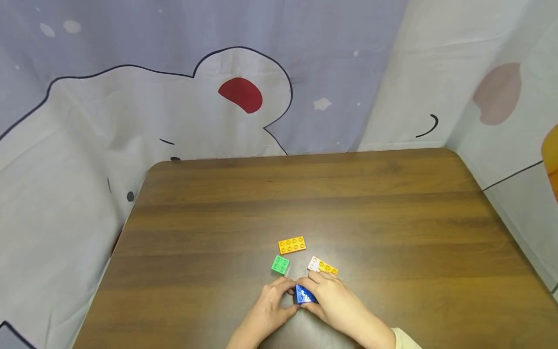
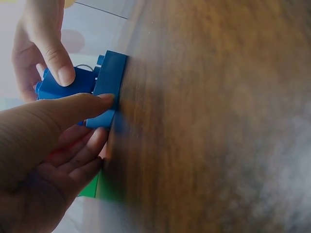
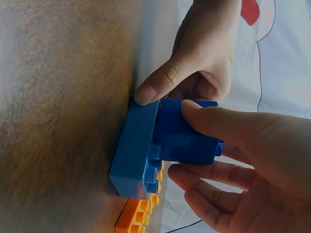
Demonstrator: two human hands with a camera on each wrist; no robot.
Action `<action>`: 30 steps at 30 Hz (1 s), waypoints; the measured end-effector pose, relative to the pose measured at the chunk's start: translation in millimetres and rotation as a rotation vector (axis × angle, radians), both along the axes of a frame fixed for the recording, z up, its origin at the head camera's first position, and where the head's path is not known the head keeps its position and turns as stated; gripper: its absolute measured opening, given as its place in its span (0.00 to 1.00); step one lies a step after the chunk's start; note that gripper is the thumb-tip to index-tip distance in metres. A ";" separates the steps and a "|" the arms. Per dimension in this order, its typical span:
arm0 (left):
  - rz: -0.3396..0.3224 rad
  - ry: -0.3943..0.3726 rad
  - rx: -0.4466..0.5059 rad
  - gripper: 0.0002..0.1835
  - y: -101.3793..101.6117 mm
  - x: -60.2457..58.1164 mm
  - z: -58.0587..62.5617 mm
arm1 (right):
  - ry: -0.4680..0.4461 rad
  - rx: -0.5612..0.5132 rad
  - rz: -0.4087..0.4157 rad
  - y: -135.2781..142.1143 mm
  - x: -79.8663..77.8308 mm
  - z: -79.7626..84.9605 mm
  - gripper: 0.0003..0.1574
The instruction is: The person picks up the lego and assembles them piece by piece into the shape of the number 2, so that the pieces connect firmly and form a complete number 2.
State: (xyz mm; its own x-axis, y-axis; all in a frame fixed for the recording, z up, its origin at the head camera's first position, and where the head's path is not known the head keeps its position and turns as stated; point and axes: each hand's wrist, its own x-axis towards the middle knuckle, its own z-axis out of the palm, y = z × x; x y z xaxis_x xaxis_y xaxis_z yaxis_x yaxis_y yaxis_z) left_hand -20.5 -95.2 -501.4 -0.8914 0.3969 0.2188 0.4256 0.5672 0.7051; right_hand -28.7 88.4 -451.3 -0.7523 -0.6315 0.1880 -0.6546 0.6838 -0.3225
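Note:
A long blue brick (image 3: 133,150) rests on the wooden table (image 1: 209,208), studs up. My left hand (image 1: 272,304) pinches its end, thumb on one side and fingers on the other. On top of one end of it stands a square, darker blue brick (image 3: 184,141), which my right hand (image 1: 337,300) grips between thumb and fingers. From the head view the square blue brick (image 1: 304,294) shows between both hands and mostly covers the long one. Whether the two bricks are pressed fully together I cannot tell.
Just beyond the hands lie a green square brick (image 1: 280,264), a yellow brick (image 1: 292,245) and another yellow brick (image 1: 328,268) whose left end looks whitish. A printed cloth (image 1: 174,111) hangs behind the table and along its sides.

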 end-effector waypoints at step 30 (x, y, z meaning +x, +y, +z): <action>-0.054 -0.004 0.003 0.16 0.1 -1.5 3.3 | 0.051 0.035 -0.012 -3.1 -2.0 -1.0 0.23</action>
State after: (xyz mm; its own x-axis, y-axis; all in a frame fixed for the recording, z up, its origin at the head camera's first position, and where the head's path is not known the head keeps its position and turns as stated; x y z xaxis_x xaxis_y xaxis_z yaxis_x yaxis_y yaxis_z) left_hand -22.0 -95.1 -498.1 -0.8697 0.4435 0.2166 0.4525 0.5414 0.7086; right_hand -30.7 85.3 -452.4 -0.7499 -0.6291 0.2045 -0.6612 0.7021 -0.2645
